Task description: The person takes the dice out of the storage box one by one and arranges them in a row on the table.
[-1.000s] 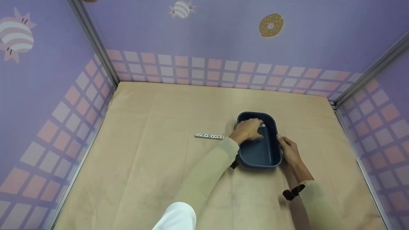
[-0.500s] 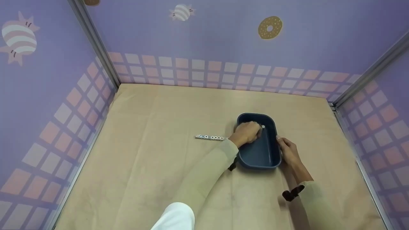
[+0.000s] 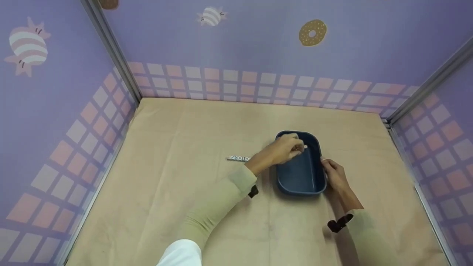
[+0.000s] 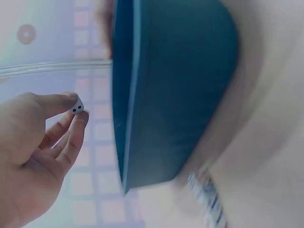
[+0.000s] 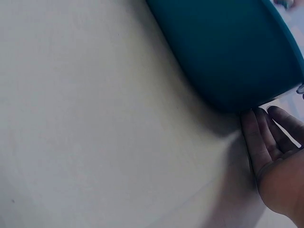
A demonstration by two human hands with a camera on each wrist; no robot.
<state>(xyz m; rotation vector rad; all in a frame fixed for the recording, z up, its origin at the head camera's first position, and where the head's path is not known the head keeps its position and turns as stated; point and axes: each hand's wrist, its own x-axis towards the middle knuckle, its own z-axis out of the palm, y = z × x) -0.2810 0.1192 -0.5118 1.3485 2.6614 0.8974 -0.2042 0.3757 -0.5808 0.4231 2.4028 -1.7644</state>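
My left hand [image 3: 284,147] is raised over the left side of a dark blue rectangular bin [image 3: 299,173]. Between thumb and fingertips it pinches a small white die [image 4: 78,109] with dark pips, seen clearly in the left wrist view. On the bin's other side my right hand [image 3: 335,173] rests against the wall, thumb near the rim; in the right wrist view its fingers [image 5: 256,135] reach out straight to the outer wall, low down. Left of the bin, a straight row of dice [image 3: 237,158] lies on the table, its right end hidden behind my left wrist.
A beige cloth [image 3: 184,147] covers the table. Purple walls with a checked border [image 3: 229,85] enclose it at the back and both sides. Dark wrist straps [image 3: 340,222] sit on both forearms.
My left hand has come up out of the bin, its forearm shifting left, with a die between the fingertips. It now covers more of the dice row. The right hand and bin stay put.
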